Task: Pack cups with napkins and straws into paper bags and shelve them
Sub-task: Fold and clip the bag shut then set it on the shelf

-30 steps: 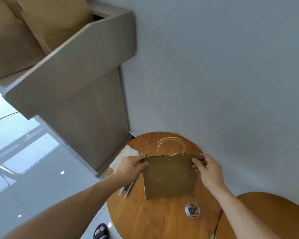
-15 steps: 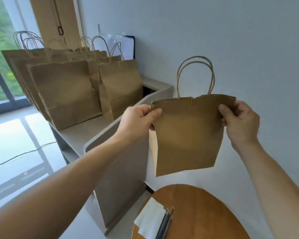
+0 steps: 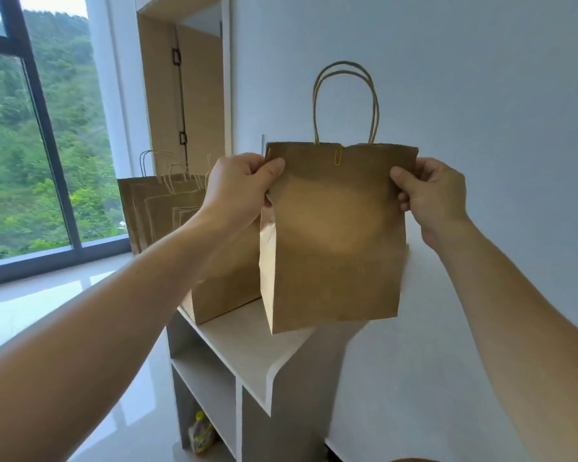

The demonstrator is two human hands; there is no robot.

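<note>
Fingers (image 3: 276, 168) of left hand (image 3: 237, 188) and right hand (image 3: 431, 195) pinch top corners of the paper bag (image 3: 337, 235); it is best lowered level onto the shelf (image 3: 247, 345), beside the other bags (image 3: 167, 208).

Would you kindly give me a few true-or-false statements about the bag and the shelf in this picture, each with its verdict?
1. The left hand and the right hand both grip the bag near its top corners. True.
2. A yellow clip sits on the bag's top edge. True.
3. The bag's handles hang folded down over its front. False: they stand upright above the top edge.
4. The shelf has nothing else on top. False: other bags stand on it, to the left of the held one.
</note>
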